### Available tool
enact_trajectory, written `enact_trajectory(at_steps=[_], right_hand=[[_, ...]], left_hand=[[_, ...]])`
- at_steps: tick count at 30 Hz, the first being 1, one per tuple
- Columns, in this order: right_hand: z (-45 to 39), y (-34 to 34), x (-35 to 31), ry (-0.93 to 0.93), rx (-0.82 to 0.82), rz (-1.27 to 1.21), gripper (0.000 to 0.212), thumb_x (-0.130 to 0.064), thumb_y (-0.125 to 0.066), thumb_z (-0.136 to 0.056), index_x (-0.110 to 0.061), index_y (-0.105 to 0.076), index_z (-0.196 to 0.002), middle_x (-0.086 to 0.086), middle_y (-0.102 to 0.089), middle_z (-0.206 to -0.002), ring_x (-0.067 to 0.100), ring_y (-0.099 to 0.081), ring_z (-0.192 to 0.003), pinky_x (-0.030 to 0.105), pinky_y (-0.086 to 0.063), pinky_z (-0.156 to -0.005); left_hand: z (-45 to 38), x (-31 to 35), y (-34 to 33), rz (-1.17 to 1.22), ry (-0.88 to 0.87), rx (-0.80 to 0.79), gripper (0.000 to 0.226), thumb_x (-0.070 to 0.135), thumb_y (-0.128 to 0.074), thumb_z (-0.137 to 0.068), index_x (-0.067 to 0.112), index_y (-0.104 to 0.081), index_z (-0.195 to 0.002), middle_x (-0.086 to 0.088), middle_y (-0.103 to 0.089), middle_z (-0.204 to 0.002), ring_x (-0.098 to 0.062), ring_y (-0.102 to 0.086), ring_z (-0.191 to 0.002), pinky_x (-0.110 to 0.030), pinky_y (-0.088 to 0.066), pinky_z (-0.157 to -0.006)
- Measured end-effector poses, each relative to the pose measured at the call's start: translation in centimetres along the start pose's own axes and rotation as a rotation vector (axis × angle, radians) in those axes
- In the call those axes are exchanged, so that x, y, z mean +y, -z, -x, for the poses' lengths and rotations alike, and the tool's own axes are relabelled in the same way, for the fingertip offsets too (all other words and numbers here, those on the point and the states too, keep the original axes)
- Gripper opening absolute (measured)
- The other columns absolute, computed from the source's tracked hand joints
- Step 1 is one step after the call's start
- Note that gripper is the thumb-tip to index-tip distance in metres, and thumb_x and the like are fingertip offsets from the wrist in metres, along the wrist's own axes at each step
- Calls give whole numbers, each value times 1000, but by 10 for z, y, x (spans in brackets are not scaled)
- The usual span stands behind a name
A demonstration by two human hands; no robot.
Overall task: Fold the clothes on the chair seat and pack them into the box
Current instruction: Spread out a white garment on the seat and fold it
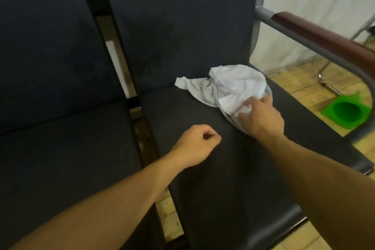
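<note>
A crumpled heap of white and light grey clothes (225, 85) lies at the back right of the dark chair seat (203, 168). My right hand (261, 115) is on the heap's near end, its fingers curled into the white cloth. Over the bare middle of the seat hovers my left hand (196, 144), fingers curled into a loose fist with nothing in it. No box is in view.
A second dark chair (60, 148) stands to the left across a narrow gap. A metal armrest with a brown wooden pad (324, 38) runs along the right. On the wooden floor to the right sits a green plastic object (345, 111) near a chrome chair leg (328, 85).
</note>
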State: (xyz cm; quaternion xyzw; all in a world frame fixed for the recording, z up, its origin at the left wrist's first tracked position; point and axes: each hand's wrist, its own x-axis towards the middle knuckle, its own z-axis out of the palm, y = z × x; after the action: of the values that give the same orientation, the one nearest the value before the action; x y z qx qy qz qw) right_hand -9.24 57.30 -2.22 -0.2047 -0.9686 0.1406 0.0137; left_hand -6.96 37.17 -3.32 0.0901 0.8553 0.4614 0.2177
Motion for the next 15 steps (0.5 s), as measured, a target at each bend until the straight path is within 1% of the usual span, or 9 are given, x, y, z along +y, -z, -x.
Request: enact_trajectory(at_steps=[3,5,6,7,8,10,11,13,15], right_hand=[[-14,-5,4,-14,14,-15,16,-36,-54,-98,-29,-59,-112,4,-58,-113,29,-61,-91,39,-49,-72],[-17,-4,5,-3,66,-32,14,-37,-50,-100,-27,-60,-104,3,-60,-106,26,-60,-85,39,-51,-71],[-18,-1,3,-7,92,-87,15,-38,-49,-101,-27,-59,-103,2,-60,-104,25,-60,-85,41,-53,-73],[-20,7,0,-21,129,-209,15,-38,-48,-102,-26,-58,-103,1,-60,-104,24,-60,-87,42,-54,-76],[-22,18,-6,-33,175,-388,13,-36,-50,-102,-26,-57,-103,-2,-59,-101,21,-60,-90,42,-54,-80],[-28,53,-23,-25,297,-752,6,-29,-54,-102,-23,-56,-101,-8,-59,-93,13,-59,-90,33,-50,-84],[-29,76,-34,-14,349,-890,4,-26,-55,-102,-22,-56,-101,-10,-59,-91,10,-59,-88,29,-50,-83],[-26,117,-57,9,390,-1065,4,-25,-56,-102,-23,-54,-100,-10,-58,-89,8,-59,-84,22,-53,-76],[-14,152,-78,75,371,-1116,5,-27,-57,-101,-26,-53,-98,-11,-58,-86,8,-59,-79,14,-51,-66]], left_hand=[[-16,4,-1,18,-12,-14,11,41,-65,-94,34,-73,-92,15,-73,-92,-7,-69,-89,-44,-60,-89],[-21,9,3,37,-5,-13,10,39,-65,-95,34,-73,-92,15,-72,-91,-6,-69,-90,-43,-60,-90],[-22,13,6,54,2,-10,10,38,-65,-95,33,-73,-92,15,-72,-91,-6,-69,-91,-43,-60,-90],[-24,18,10,77,0,-1,10,36,-66,-96,33,-73,-91,14,-72,-89,-7,-69,-92,-43,-61,-90],[-24,24,15,95,-9,17,10,35,-66,-96,32,-74,-89,14,-71,-88,-8,-69,-92,-44,-61,-90],[-25,42,27,148,-35,68,11,33,-66,-96,30,-74,-89,11,-72,-89,-11,-70,-93,-45,-61,-90],[-26,54,34,178,-53,88,10,31,-66,-97,27,-74,-93,7,-72,-93,-14,-71,-94,-44,-61,-89],[-24,80,46,245,-96,121,7,26,-67,-97,22,-70,-103,-1,-71,-100,-16,-71,-96,-43,-62,-88],[-18,111,58,315,-149,140,25,28,-74,-92,20,-64,-114,-3,-70,-110,-18,-70,-101,-43,-61,-89]])
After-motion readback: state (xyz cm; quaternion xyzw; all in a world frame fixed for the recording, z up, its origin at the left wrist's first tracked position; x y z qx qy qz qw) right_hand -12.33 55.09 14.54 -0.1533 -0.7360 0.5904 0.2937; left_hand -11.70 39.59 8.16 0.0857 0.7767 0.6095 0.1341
